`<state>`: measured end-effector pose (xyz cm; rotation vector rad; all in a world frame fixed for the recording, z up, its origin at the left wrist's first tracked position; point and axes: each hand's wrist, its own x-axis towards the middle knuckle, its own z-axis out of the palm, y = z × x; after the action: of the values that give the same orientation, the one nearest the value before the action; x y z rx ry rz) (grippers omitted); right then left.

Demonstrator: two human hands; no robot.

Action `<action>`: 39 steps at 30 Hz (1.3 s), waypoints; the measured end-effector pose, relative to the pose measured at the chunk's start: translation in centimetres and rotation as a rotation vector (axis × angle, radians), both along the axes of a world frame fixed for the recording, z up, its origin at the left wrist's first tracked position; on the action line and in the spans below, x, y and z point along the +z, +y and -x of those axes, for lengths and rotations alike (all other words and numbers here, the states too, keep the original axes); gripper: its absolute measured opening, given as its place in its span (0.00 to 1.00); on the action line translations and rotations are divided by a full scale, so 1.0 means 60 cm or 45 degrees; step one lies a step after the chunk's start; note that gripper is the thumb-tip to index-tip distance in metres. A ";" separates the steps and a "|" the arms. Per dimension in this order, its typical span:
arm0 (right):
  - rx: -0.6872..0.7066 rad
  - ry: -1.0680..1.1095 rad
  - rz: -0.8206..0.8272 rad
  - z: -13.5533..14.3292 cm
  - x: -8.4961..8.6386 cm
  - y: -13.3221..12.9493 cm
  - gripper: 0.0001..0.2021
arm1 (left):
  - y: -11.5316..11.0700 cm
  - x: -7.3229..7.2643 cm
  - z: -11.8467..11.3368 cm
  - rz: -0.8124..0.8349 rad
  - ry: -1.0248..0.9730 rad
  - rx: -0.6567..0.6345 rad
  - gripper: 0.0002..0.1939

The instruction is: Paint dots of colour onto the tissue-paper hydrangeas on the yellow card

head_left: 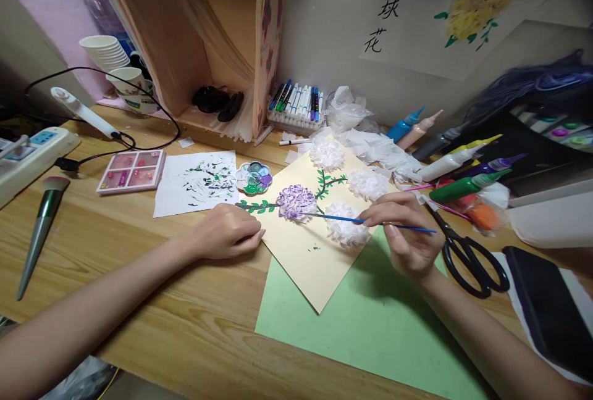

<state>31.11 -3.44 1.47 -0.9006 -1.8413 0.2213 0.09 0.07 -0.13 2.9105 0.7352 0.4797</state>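
Observation:
In my right hand [405, 233] is a thin blue paintbrush [352, 220], its tip at the purple-tinged paper flower [296, 202]. That flower sits on a cream sheet [315, 270], along with painted dark stems, green leaves and three white paper flowers, one of them [345, 225] just below the brush. My left hand [230, 231] rests with curled fingers at the left corner of the sheet; whether anything is inside it is hidden. Just beyond it stands a flower-shaped paint palette [254, 178] with green, purple and white paint.
Green paper [352, 332] lies under the cream sheet. Black scissors [472, 258] and paint bottles [467, 185] are at the right. A paint-smeared white paper [197, 184], a pink case [131, 171] and a makeup brush [44, 233] lie left. Markers [296, 104] stand at the back.

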 end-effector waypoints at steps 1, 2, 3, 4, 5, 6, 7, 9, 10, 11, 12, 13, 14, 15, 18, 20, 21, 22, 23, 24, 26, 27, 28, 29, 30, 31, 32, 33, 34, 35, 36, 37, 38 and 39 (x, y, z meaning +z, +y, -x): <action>0.010 -0.025 0.006 0.001 0.000 -0.001 0.10 | 0.000 0.000 0.000 -0.001 0.000 0.000 0.17; 0.020 -0.048 0.011 0.001 -0.001 -0.001 0.10 | 0.000 -0.001 0.000 -0.002 0.001 0.001 0.17; 0.021 -0.060 0.010 0.001 -0.001 -0.002 0.10 | 0.001 -0.001 0.000 -0.002 0.000 0.001 0.17; 0.008 -0.051 0.000 0.001 -0.001 -0.002 0.10 | 0.001 -0.001 0.000 -0.001 -0.002 0.000 0.17; -0.017 -0.023 -0.020 0.001 0.000 -0.003 0.09 | 0.001 -0.001 0.000 0.000 -0.004 -0.002 0.17; -0.048 0.016 -0.043 0.001 0.002 -0.003 0.10 | 0.000 -0.001 0.000 0.001 -0.007 -0.004 0.17; -0.077 0.052 -0.058 0.002 0.006 -0.002 0.10 | 0.000 0.000 0.000 0.002 -0.011 -0.007 0.17; -0.104 0.078 -0.038 0.007 0.017 0.002 0.09 | -0.001 0.001 -0.001 0.001 -0.024 -0.009 0.17; -0.094 0.056 0.011 0.012 0.024 0.006 0.09 | -0.001 0.002 -0.002 -0.001 -0.031 -0.009 0.17; -0.075 0.011 0.082 0.018 0.031 0.011 0.10 | -0.002 0.002 -0.002 -0.002 -0.040 -0.010 0.17; -0.053 -0.047 0.166 0.027 0.038 0.017 0.10 | -0.002 0.002 -0.003 -0.002 -0.048 -0.011 0.18; -0.034 -0.108 0.252 0.037 0.043 0.024 0.10 | -0.002 0.002 -0.003 -0.002 -0.054 -0.013 0.18; -0.023 -0.166 0.329 0.048 0.047 0.032 0.11 | -0.002 0.001 -0.003 -0.002 -0.059 -0.016 0.18; -0.016 -0.212 0.388 0.060 0.050 0.041 0.11 | -0.001 0.001 -0.003 -0.003 -0.062 -0.017 0.18; 0.002 -0.292 0.466 0.094 0.051 0.062 0.12 | -0.001 -0.001 -0.002 -0.006 -0.062 -0.018 0.17; 0.018 -0.336 0.474 0.109 0.050 0.072 0.12 | -0.001 -0.002 -0.001 -0.006 -0.058 -0.016 0.17; 0.021 -0.350 0.472 0.113 0.050 0.074 0.12 | -0.001 -0.002 -0.001 -0.004 -0.055 -0.020 0.17; 0.018 -0.352 0.467 0.115 0.051 0.076 0.12 | -0.002 -0.001 0.000 -0.001 -0.053 -0.023 0.17; 0.011 -0.342 0.458 0.116 0.051 0.077 0.12 | -0.003 -0.001 0.000 0.001 -0.052 -0.028 0.17; 0.003 -0.326 0.450 0.116 0.052 0.077 0.12 | -0.004 -0.001 0.000 0.004 -0.050 -0.031 0.17; 0.001 -0.313 0.450 0.115 0.055 0.076 0.12 | -0.006 -0.001 -0.001 0.006 -0.046 -0.034 0.16; 0.011 -0.319 0.460 0.113 0.056 0.075 0.12 | -0.006 -0.001 -0.001 0.004 -0.044 -0.033 0.16; 0.022 -0.320 0.469 0.111 0.057 0.074 0.11 | -0.006 -0.002 -0.001 0.002 -0.043 -0.031 0.16; 0.028 -0.305 0.466 0.109 0.058 0.073 0.11 | -0.005 -0.002 -0.001 0.000 -0.041 -0.030 0.17; 0.026 -0.267 0.452 0.104 0.058 0.072 0.11 | -0.004 -0.003 -0.001 0.000 -0.040 -0.028 0.17; 0.017 -0.208 0.423 0.098 0.057 0.069 0.11 | -0.003 -0.003 -0.001 0.001 -0.041 -0.027 0.17; 0.002 -0.136 0.385 0.090 0.056 0.067 0.11 | -0.001 -0.003 0.000 0.002 -0.045 -0.025 0.17; -0.016 -0.063 0.349 0.080 0.053 0.063 0.10 | 0.000 -0.002 0.000 0.000 -0.053 -0.024 0.17; -0.033 0.000 0.319 0.068 0.050 0.058 0.10 | 0.000 -0.001 -0.001 -0.004 -0.066 -0.020 0.17; -0.053 0.056 0.301 0.055 0.045 0.052 0.09 | -0.001 0.001 -0.002 -0.013 -0.082 -0.013 0.17; -0.076 0.096 0.309 0.041 0.039 0.046 0.08 | -0.005 0.003 -0.005 -0.021 -0.100 -0.005 0.17; -0.098 0.147 0.307 0.028 0.033 0.039 0.07 | -0.010 0.006 -0.009 -0.027 -0.121 -0.005 0.16; -0.103 0.206 0.311 0.015 0.025 0.032 0.06 | -0.018 0.008 -0.015 -0.024 -0.139 -0.011 0.16; -0.103 0.257 0.311 0.005 0.018 0.025 0.05 | -0.027 0.010 -0.023 -0.007 -0.159 -0.038 0.15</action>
<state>30.82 -1.93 2.56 -1.0779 -1.6095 0.4770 1.49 -1.54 0.50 2.8608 0.6737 0.6539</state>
